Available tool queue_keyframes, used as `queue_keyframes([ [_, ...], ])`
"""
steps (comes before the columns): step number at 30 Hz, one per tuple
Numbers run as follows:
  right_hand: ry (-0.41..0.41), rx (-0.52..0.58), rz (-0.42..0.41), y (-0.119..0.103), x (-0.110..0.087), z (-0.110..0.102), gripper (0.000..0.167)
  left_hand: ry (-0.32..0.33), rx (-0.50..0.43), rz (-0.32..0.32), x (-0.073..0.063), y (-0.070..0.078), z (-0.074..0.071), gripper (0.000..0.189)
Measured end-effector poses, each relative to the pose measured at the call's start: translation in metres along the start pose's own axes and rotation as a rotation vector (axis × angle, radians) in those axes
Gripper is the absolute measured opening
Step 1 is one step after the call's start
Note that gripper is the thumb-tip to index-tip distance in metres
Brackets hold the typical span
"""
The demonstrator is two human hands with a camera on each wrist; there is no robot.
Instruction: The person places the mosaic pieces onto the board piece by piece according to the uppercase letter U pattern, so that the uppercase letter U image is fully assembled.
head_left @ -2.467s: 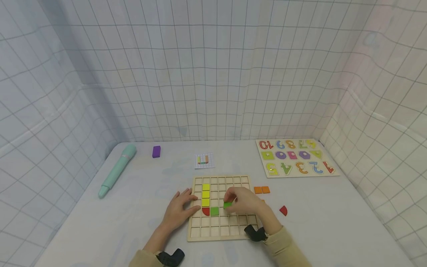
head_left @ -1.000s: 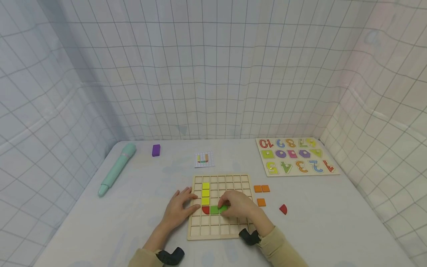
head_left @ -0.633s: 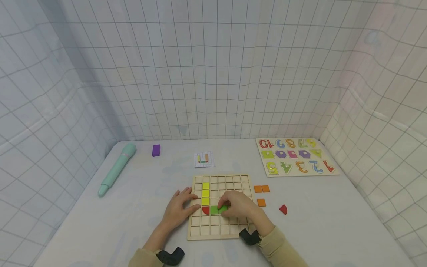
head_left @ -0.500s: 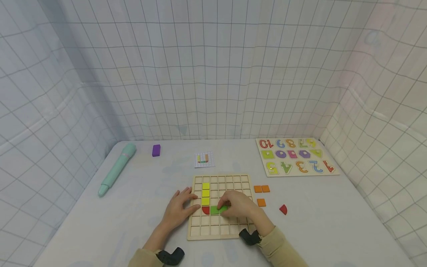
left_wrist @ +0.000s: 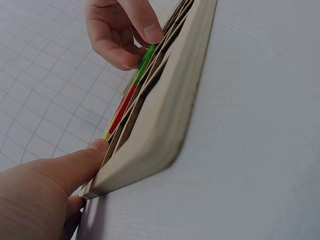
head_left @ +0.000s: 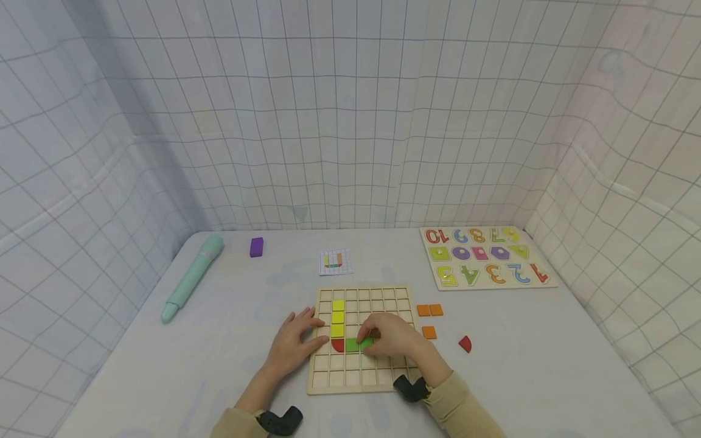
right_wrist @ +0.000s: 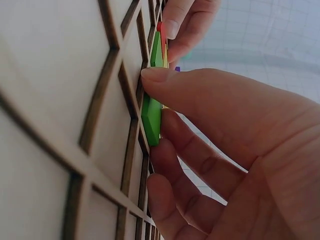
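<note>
A wooden grid board (head_left: 335,378) lies in front of me. My left hand (head_left: 292,342) rests at its left edge, fingers spread and the thumb (left_wrist: 85,162) on the rim. My right hand (head_left: 391,336) pinches a green square tile (right_wrist: 153,117) between thumb and fingers, down at a grid cell. To that tile's left, a second green tile (head_left: 352,345) and a red quarter-circle tile (head_left: 338,345) sit in the same row. Three yellow square tiles (head_left: 338,317) line the column above the red one. My right fingers partly hide the pinched tile in the head view.
Right of the board lie three orange tiles (head_left: 429,332) and a loose red quarter-circle piece (head_left: 465,344). Behind it is a small pattern card (head_left: 336,272). A number puzzle board (head_left: 432,267) stands back right; a purple block (head_left: 256,247) and a mint-green stick (head_left: 191,280) lie left.
My right hand has brought the green tile left and down into the row beside the other green one, uncovering an orange tile. Over the last second both hands stay put.
</note>
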State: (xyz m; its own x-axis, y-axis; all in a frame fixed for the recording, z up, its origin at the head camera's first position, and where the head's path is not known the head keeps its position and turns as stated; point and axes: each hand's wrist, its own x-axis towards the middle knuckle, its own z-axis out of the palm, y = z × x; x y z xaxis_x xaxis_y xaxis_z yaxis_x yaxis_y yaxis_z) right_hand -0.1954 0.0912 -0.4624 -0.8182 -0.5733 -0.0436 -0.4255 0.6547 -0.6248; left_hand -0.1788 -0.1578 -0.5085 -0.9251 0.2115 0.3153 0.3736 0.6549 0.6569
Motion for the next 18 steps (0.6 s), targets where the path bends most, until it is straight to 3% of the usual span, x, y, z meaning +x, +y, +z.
queue_keyframes([
  [11, -0.012, 0.017, 0.011, 0.001, -0.001, -0.002, 0.018, -0.002, -0.006, 0.003, 0.000, 0.000, 0.000, 0.034],
  [18, -0.004, 0.071, -0.003, 0.005, -0.006, -0.015, 0.025, 0.002, -0.006, 0.015, 0.001, -0.001, 0.000, 0.035],
])
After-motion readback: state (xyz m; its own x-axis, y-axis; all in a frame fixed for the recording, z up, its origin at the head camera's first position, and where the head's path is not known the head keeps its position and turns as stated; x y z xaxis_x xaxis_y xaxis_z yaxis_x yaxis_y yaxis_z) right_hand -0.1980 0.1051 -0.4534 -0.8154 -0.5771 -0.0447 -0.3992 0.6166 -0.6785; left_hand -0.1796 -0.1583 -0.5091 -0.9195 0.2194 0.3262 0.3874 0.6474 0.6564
